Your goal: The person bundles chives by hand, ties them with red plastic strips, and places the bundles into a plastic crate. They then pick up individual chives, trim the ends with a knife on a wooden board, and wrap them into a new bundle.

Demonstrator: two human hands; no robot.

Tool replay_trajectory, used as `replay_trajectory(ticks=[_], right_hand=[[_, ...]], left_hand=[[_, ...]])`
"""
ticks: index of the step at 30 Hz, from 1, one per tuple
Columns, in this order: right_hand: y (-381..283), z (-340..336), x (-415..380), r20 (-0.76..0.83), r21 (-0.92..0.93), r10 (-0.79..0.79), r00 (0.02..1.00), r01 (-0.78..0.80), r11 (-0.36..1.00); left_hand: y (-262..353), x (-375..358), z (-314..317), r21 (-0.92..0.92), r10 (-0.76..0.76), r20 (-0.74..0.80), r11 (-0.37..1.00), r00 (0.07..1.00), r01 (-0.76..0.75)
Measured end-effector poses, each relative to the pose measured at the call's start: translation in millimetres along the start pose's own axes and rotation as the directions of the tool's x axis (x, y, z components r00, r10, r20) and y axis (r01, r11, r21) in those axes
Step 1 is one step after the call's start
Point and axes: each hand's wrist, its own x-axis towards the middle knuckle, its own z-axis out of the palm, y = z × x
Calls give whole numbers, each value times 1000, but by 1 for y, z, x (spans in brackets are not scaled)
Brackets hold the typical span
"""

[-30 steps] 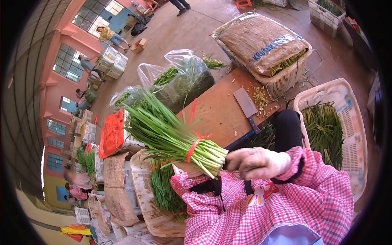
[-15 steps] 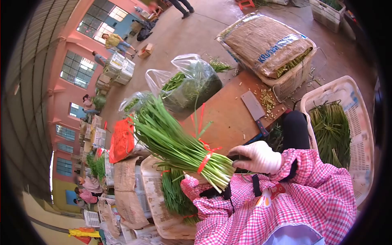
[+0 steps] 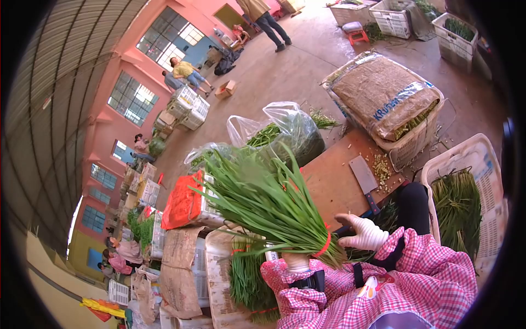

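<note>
A large bundle of long green stalks (image 3: 268,205), tied with a red band near its cut ends, lies across my front. My left hand (image 3: 296,259) is under the lower part of the bundle, its fingers hidden by the stalks. Beside the banded end, my right hand (image 3: 362,232) wears a white glove with bare fingertips; its thumb and fingers are apart. A cleaver (image 3: 364,176) rests on the brown board (image 3: 334,186), near chopped stalk ends (image 3: 382,169).
Right: a crate of greens (image 3: 486,159). Beyond the board: a sack-covered crate (image 3: 383,90) and plastic bags of greens (image 3: 296,134). Left: a red bag (image 3: 181,202) and a crate with tied bundles (image 3: 219,274). Several people are farther off, one standing (image 3: 268,27).
The view has shifted, so the surroundings sit lower and farther right. The bundle has turned and its leaves spread wider. My left wrist has come into view below it.
</note>
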Motion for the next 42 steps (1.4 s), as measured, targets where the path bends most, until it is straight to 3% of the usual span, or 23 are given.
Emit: replay_trajectory(ticks=[1, 2, 3, 4, 5, 6, 9, 10, 11, 13, 15, 17, 18, 19, 21, 24, 29, 31, 32, 35, 38, 42], right_hand=[[4, 3, 5, -12, -2, 4, 1000, -4, 1000], [7, 9, 10, -34, 135, -37, 999, 41, 990], [4, 11, 13, -66, 266, -75, 995, 90, 960], [-4, 9, 16, -18, 242, -51, 999, 54, 969], [-8, 14, 19, -49, 239, -76, 996, 86, 967], [-1, 24, 23, -53, 255, -29, 998, 42, 966], [-2, 33, 25, -90, 238, -31, 995, 52, 970], [-8, 31, 19, -75, 210, -63, 995, 78, 975], [-13, 27, 13, -76, 215, -57, 996, 72, 974], [-19, 25, 4, -3, -90, 8, 1000, -8, 996], [-11, 25, -4, 0, -85, -26, 1000, 26, 996], [-15, 11, -10, 84, 36, -58, 995, 55, 998], [-18, 0, -13, 154, 34, 30, 988, -36, 999], [-3, 0, -14, 105, 82, -38, 994, 30, 996], [-2, -21, -23, 15, 158, 21, 1000, -23, 987], [10, -38, -25, -253, 437, 124, 959, -1, 900], [-55, -74, -24, -270, 601, 123, 955, 67, 796], [-79, -75, -15, -263, 534, -43, 964, 183, 826], [-83, -74, -6, -297, 334, -203, 933, 301, 893], [-85, -59, 24, -267, 71, -412, 871, 444, 893], [-97, -45, 38, -172, 45, -311, 935, 323, 945], [-97, -31, 44, -135, 20, -283, 950, 288, 957]], left_hand=[[-5, 2, -8, 104, 5, -11, 995, 1000, -4], [-6, -1, 11, 148, 77, 132, 984, 988, -97], [-11, 1, 2, 144, 59, 142, 986, 988, -80], [-17, 2, -16, 528, 81, 213, 829, 974, -185], [-24, 4, -25, 804, 73, 295, 520, 953, -289], [-23, -2, 14, 342, 47, 92, 937, 995, -76], [-13, -22, 80, 358, -63, 144, 934, 988, 7], [-13, -24, 88, -35, -181, 148, 982, 972, 188], [-13, -25, 91, -107, -220, 163, 965, 962, 238], [-12, -18, 94, -120, -227, 179, 961, 957, 250], [-8, -5, 87, -93, -188, 183, 974, 965, 207], [-5, 9, 76, -60, -134, 187, 987, 973, 148], [6, 15, 67, -65, -103, 201, 991, 974, 118], [10, 21, 60, -62, -92, 209, 992, 974, 107], [15, 32, 56, -48, -71, 211, 995, 975, 83], [11, 31, 50, -44, -42, 207, 998, 977, 53], [5, 32, 54, -27, -25, 183, 999, 983, 30], [0, 28, 52, -10, -10, 178, 1000, 984, 12], [-1, 30, 53, -4, -10, 173, 1000, 985, 11], [-4, 29, 51, 29, 3, 165, 1000, 986, -8], [-9, 25, 48, 70, 22, 156, 997, 987, -33], [-15, 16, 36, 141, 67, 133, 986, 989, -86]])
